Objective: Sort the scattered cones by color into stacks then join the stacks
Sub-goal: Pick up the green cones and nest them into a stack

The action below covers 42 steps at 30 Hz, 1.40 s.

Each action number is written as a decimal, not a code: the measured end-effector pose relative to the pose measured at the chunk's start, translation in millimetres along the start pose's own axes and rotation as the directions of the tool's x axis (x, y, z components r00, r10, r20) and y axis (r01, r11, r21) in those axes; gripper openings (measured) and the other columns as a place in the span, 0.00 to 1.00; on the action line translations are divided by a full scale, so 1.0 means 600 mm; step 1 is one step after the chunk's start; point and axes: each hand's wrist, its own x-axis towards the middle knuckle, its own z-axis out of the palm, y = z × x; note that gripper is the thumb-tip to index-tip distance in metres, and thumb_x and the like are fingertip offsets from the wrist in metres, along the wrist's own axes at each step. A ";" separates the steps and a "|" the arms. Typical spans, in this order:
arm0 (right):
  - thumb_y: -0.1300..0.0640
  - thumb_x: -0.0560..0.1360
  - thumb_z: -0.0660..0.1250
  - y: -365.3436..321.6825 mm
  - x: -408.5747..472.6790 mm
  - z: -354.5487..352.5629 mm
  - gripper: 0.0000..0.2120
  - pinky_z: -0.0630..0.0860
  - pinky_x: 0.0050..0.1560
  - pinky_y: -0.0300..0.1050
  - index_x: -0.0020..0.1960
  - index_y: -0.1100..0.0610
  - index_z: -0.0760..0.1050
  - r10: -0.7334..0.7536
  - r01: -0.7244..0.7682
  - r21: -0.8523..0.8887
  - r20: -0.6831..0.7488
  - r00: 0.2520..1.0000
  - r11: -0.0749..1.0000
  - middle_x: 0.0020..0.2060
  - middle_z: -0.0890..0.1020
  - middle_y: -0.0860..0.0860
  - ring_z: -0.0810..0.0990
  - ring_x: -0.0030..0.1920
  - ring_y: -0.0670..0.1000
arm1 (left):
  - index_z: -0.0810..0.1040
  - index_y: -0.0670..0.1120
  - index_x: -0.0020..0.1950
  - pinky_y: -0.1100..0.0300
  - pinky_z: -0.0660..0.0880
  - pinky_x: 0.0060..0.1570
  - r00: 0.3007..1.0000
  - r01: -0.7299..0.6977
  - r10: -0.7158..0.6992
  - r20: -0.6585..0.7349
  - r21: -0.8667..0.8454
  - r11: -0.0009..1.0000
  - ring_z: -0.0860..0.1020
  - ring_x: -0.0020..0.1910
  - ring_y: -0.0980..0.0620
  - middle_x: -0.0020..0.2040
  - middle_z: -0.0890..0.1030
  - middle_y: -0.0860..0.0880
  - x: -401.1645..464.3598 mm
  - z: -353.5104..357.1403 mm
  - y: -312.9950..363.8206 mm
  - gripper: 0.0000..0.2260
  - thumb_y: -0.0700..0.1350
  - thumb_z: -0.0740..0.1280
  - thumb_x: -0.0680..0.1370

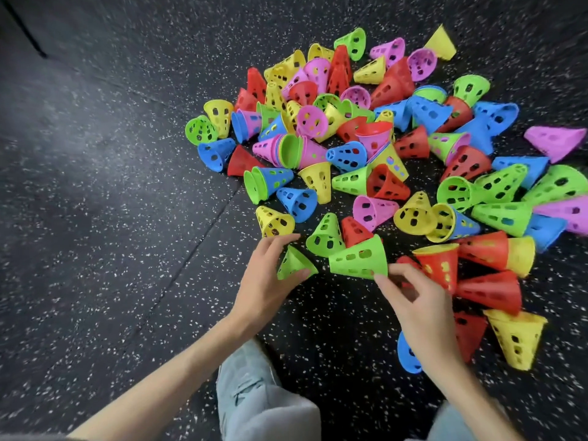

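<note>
A big pile of perforated plastic cones (366,138) in red, yellow, green, blue and pink lies scattered on the dark speckled floor. My left hand (267,278) grips a small green cone (294,264) between thumb and fingers, its tip pointing up. My right hand (413,297) pinches the rim of a second green cone (359,259) that lies on its side, wide end toward the hand. A third green cone (326,235) stands just behind them. Both held cones are close together at the pile's near edge.
Red cones (486,288), a yellow cone (517,338) and a blue cone (407,356) lie right of my right hand. My knees in light jeans (254,396) are at the bottom. Dark rubber floor (111,218) stretches to the left, with a floor seam (191,253) running diagonally.
</note>
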 end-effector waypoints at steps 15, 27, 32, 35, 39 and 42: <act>0.57 0.77 0.73 0.037 -0.026 0.021 0.04 0.75 0.48 0.32 0.48 0.49 0.83 0.010 -0.007 0.024 -0.089 0.996 1.000 0.44 0.85 0.42 0.83 0.47 0.45 | 0.68 0.55 0.77 0.59 0.74 0.65 0.999 0.030 -0.032 -0.008 -0.210 0.977 0.77 0.64 0.56 0.67 0.77 0.57 -0.079 0.076 0.019 0.39 0.51 0.79 0.70; 0.56 0.75 0.73 0.055 -0.061 0.061 0.07 0.74 0.50 0.45 0.51 0.54 0.87 -0.038 0.042 -0.060 0.067 0.997 0.997 0.42 0.83 0.42 0.80 0.46 0.49 | 0.70 0.49 0.76 0.66 0.68 0.66 0.981 -0.193 0.189 -0.050 -0.095 0.976 0.75 0.64 0.57 0.70 0.75 0.62 -0.120 0.101 0.000 0.32 0.56 0.75 0.75; 0.53 0.77 0.70 0.059 -0.063 0.063 0.11 0.75 0.50 0.43 0.55 0.55 0.86 -0.056 0.063 -0.071 0.103 0.993 0.995 0.45 0.83 0.40 0.79 0.47 0.47 | 0.72 0.47 0.76 0.65 0.68 0.66 0.985 -0.170 0.166 -0.052 -0.092 0.981 0.76 0.63 0.54 0.68 0.77 0.56 -0.116 0.102 0.000 0.32 0.55 0.75 0.75; 0.54 0.77 0.71 0.060 -0.064 0.064 0.10 0.77 0.52 0.44 0.56 0.54 0.86 -0.025 0.031 -0.044 0.119 0.993 0.999 0.46 0.82 0.32 0.80 0.50 0.46 | 0.71 0.47 0.76 0.65 0.68 0.65 0.988 -0.154 0.150 -0.042 -0.099 0.983 0.76 0.62 0.53 0.67 0.78 0.55 -0.116 0.100 0.000 0.32 0.56 0.75 0.75; 0.47 0.75 0.72 0.058 -0.066 0.064 0.12 0.76 0.55 0.41 0.55 0.51 0.85 -0.002 0.008 -0.043 0.139 0.990 0.999 0.47 0.82 0.30 0.80 0.52 0.44 | 0.72 0.47 0.75 0.65 0.68 0.64 0.988 -0.151 0.147 -0.046 -0.113 0.982 0.75 0.62 0.55 0.66 0.77 0.57 -0.115 0.097 0.004 0.31 0.56 0.74 0.76; 0.55 0.75 0.75 0.063 -0.067 0.064 0.09 0.75 0.56 0.40 0.54 0.52 0.86 0.005 0.009 -0.100 0.132 0.991 0.995 0.49 0.82 0.34 0.80 0.53 0.43 | 0.73 0.48 0.74 0.65 0.69 0.63 0.991 -0.128 0.124 -0.041 -0.126 0.984 0.75 0.61 0.57 0.65 0.77 0.58 -0.115 0.096 0.006 0.30 0.55 0.75 0.75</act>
